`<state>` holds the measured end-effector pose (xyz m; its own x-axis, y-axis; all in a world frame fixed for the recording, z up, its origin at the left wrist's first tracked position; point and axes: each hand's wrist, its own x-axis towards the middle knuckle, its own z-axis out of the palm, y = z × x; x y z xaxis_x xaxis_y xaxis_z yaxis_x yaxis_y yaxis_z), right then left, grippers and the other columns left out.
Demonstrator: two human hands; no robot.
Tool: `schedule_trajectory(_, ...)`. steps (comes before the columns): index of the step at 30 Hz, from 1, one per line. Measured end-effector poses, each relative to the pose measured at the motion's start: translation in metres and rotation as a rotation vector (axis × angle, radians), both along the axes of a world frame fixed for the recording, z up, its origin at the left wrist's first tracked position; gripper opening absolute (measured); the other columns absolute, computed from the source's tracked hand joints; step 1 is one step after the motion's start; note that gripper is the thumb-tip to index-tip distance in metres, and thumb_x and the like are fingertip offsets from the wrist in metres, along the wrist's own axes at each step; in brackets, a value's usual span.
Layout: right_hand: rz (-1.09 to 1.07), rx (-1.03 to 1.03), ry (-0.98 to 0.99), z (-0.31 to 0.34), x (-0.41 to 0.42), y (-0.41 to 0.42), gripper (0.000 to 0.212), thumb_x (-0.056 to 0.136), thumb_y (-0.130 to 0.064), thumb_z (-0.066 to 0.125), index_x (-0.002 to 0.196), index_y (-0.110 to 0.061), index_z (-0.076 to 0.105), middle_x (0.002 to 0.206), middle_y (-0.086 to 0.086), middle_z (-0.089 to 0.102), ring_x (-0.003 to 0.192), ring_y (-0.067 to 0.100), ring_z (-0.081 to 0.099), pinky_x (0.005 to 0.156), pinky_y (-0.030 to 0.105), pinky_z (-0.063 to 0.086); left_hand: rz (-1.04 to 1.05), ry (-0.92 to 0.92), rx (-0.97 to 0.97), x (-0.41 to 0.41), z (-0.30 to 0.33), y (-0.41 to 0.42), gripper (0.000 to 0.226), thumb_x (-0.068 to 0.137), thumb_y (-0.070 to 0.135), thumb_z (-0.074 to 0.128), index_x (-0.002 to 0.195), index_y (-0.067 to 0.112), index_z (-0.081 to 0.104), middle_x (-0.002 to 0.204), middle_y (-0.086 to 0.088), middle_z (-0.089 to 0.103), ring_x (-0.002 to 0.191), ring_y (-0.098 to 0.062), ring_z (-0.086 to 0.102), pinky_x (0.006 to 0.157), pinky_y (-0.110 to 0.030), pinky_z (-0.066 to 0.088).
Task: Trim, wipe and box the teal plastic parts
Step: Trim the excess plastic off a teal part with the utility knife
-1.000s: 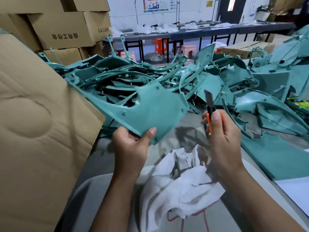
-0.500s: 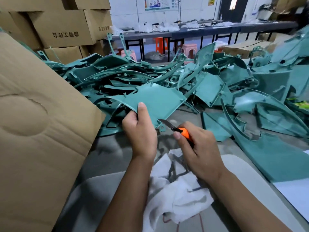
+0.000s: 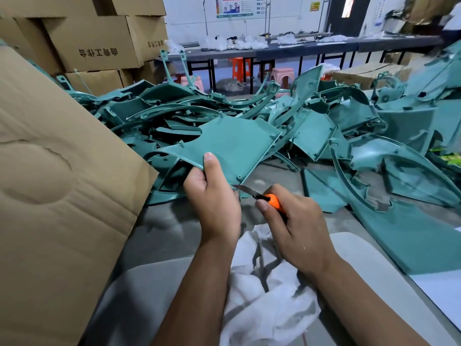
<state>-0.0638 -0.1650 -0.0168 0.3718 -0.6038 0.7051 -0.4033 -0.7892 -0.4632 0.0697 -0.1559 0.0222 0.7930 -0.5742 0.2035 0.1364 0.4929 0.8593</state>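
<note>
- Rag (image 3: 264, 290) lies nearest, ready for wiping.
- Right hand (image 3: 296, 231) grips the knife (image 3: 259, 196); cut away from the left hand's (image 3: 212, 201) fingers.
- Left hand pinches the part (image 3: 232, 146) above the table (image 3: 172, 226); hold it steady.

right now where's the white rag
In the head view the white rag lies crumpled at bottom centre, between and under the two forearms, just below the right hand that holds the orange-handled knife.
</note>
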Motion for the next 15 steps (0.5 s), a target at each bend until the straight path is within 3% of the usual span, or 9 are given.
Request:
schedule_trajectory(5, -0.029, 0.032, -0.097, 0.002, -0.002, -0.002, 0.033, 0.108, -0.041, 0.046, 0.08, -0.024, 0.044, 0.057, -0.012, 0.04, 0.051, 0.011, 0.044, 0.049, 0.03, 0.033, -0.021, 0.003, -0.024, -0.002, -0.001, 0.003, 0.031, 0.094, 0.042, 0.053, 0.069, 0.025, 0.06, 0.077, -0.007, 0.056, 0.074, -0.026, 0.049, 0.064, -0.043, 0.039)
schedule_trajectory(10, -0.208, 0.051, -0.168, 0.006, -0.014, -0.014, 0.04, 0.109, -0.04, 0.047, 0.074, -0.022, 0.042, 0.055, -0.01, 0.041, 0.051, 0.015, 0.043, 0.049, 0.023, 0.027, -0.047, -0.036, -0.013, -0.01, -0.002, 0.009, 0.03, 0.093, 0.042, 0.053, 0.072, 0.024, 0.061, 0.079, -0.01, 0.055, 0.076, -0.029, 0.049, 0.066, -0.045, 0.038)
schedule_trajectory(15, -0.431, 0.223, -0.11, 0.004, -0.03, -0.031, 0.049, 0.109, -0.048, 0.043, 0.07, -0.018, 0.044, 0.056, 0.0, 0.049, 0.051, 0.019, 0.045, 0.048, 0.033, 0.03, -0.053, -0.104, 0.007, 0.011, -0.002, 0.025, 0.034, 0.096, 0.044, 0.054, 0.068, 0.026, 0.06, 0.074, -0.005, 0.059, 0.071, -0.023, 0.057, 0.062, -0.039, 0.045)
